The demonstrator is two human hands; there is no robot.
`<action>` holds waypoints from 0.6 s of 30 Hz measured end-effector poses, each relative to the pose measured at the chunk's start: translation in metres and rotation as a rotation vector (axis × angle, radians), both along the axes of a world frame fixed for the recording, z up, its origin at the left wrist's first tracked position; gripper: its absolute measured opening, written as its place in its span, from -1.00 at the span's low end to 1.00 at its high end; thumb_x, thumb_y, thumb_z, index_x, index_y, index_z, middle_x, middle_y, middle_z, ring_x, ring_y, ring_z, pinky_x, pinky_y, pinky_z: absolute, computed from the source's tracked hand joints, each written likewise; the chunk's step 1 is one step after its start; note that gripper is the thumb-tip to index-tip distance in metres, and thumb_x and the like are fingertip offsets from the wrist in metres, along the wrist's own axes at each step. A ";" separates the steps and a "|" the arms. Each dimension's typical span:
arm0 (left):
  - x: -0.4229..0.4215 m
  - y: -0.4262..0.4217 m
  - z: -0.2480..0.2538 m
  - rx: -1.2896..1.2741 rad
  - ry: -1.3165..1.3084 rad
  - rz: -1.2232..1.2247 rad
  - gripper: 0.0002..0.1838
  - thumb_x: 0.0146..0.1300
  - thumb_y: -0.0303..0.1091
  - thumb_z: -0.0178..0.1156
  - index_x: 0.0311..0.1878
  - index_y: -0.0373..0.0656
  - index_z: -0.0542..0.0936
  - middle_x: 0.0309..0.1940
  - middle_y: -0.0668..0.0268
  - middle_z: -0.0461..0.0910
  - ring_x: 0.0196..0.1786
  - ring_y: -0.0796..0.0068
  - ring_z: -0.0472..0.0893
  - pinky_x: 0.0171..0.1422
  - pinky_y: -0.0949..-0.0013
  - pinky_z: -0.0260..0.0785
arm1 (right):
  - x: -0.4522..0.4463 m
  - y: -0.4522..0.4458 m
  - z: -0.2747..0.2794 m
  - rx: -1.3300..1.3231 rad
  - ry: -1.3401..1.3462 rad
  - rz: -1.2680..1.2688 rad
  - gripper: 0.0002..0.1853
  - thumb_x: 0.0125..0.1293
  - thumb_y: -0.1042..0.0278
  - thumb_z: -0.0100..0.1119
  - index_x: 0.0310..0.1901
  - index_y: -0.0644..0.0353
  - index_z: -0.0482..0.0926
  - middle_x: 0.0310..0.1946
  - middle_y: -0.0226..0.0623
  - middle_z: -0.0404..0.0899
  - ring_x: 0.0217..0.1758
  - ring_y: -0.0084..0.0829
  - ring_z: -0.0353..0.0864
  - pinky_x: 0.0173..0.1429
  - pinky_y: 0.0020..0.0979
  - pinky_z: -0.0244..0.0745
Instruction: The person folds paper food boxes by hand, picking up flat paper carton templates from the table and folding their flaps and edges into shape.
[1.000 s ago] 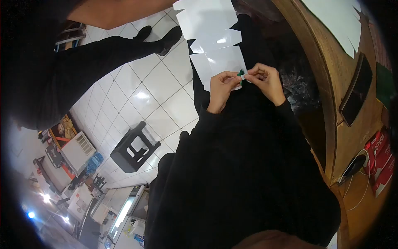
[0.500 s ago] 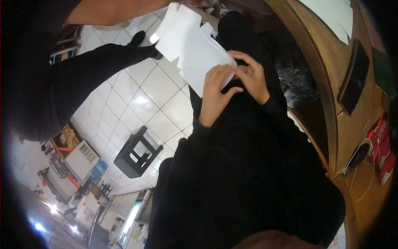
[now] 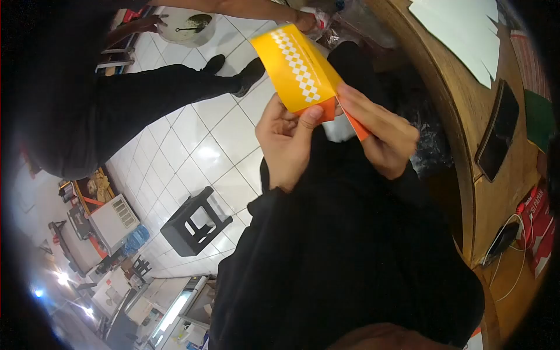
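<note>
Above my lap I hold a yellow and orange folding carton (image 3: 291, 67), partly folded, with a band of white diamonds on its yellow face. My left hand (image 3: 284, 144) grips the near orange end, its thumb pressing on the flap and its other fingers curled behind. Along the right side, my right hand (image 3: 382, 129) pinches an orange flap (image 3: 354, 123), fingers stretched along the edge. The carton's inside and the tips of some fingers are hidden.
White flat card blanks (image 3: 458, 35) and a dark phone (image 3: 497, 129) lie on the wooden table (image 3: 461, 105) at right. A black stool (image 3: 195, 224) stands on the tiled floor. Opposite, another person's arm (image 3: 245, 8) reaches across near a tub (image 3: 186, 28) with a spoon.
The carton has turned from its white flat side to its printed yellow side and is now bent into shape. Both hands have shifted their grip; the other person's arm has moved.
</note>
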State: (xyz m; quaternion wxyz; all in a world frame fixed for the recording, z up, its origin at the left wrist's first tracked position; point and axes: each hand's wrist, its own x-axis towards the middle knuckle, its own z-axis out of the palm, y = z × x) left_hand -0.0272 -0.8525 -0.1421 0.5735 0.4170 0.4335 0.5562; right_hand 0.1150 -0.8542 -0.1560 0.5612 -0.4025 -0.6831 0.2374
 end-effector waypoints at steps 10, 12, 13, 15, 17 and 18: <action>0.020 -0.002 0.000 0.107 0.007 0.089 -0.64 0.19 -0.48 0.12 0.02 -0.37 0.31 -0.17 0.10 0.54 -0.14 0.41 0.58 -0.04 0.41 0.46 | -0.001 -0.003 0.006 0.078 0.026 -0.087 -0.81 -0.06 0.77 0.10 -0.37 0.32 0.48 -0.21 -0.09 0.53 -0.13 -0.22 0.57 -0.06 -0.38 0.46; 0.024 -0.002 0.005 0.044 -0.082 0.149 -0.78 0.16 -0.55 0.13 -0.12 -0.37 0.42 -0.24 0.19 0.56 -0.22 0.51 0.57 -0.06 0.50 0.40 | 0.002 -0.005 0.016 0.038 0.024 -0.089 -0.82 -0.07 0.76 0.12 -0.40 0.31 0.49 -0.22 -0.11 0.52 -0.16 -0.24 0.56 -0.08 -0.40 0.45; 0.025 -0.001 0.002 0.046 -0.081 0.150 -0.78 0.16 -0.55 0.13 -0.12 -0.37 0.42 -0.24 0.19 0.56 -0.22 0.51 0.57 -0.06 0.50 0.40 | 0.003 -0.005 0.019 -0.007 0.021 -0.091 -0.83 -0.08 0.75 0.14 -0.42 0.31 0.50 -0.22 -0.13 0.51 -0.19 -0.26 0.55 -0.10 -0.43 0.44; 0.028 0.003 -0.007 0.257 0.089 0.288 -0.84 0.08 -0.59 0.20 -0.24 -0.37 0.52 -0.29 0.22 0.57 -0.28 0.51 0.57 -0.13 0.53 0.39 | 0.016 -0.006 0.015 -0.067 0.042 -0.043 -0.85 -0.09 0.74 0.17 -0.43 0.32 0.52 -0.22 -0.15 0.50 -0.20 -0.31 0.55 -0.10 -0.45 0.44; 0.030 0.002 -0.009 0.319 0.328 0.296 -0.85 0.04 -0.61 0.22 -0.28 -0.36 0.55 -0.33 0.21 0.57 -0.31 0.49 0.57 -0.17 0.54 0.38 | 0.017 -0.007 0.012 -0.126 0.062 0.002 -0.86 -0.09 0.73 0.20 -0.45 0.33 0.54 -0.22 -0.16 0.49 -0.22 -0.35 0.55 -0.11 -0.48 0.44; 0.031 0.000 -0.010 0.377 0.567 0.300 -0.86 -0.01 -0.63 0.24 -0.32 -0.35 0.58 -0.36 0.20 0.56 -0.35 0.48 0.57 -0.21 0.54 0.37 | 0.012 -0.008 0.010 -0.217 0.253 -0.036 -0.87 -0.09 0.71 0.23 -0.44 0.34 0.56 -0.24 -0.18 0.49 -0.23 -0.40 0.54 -0.12 -0.51 0.44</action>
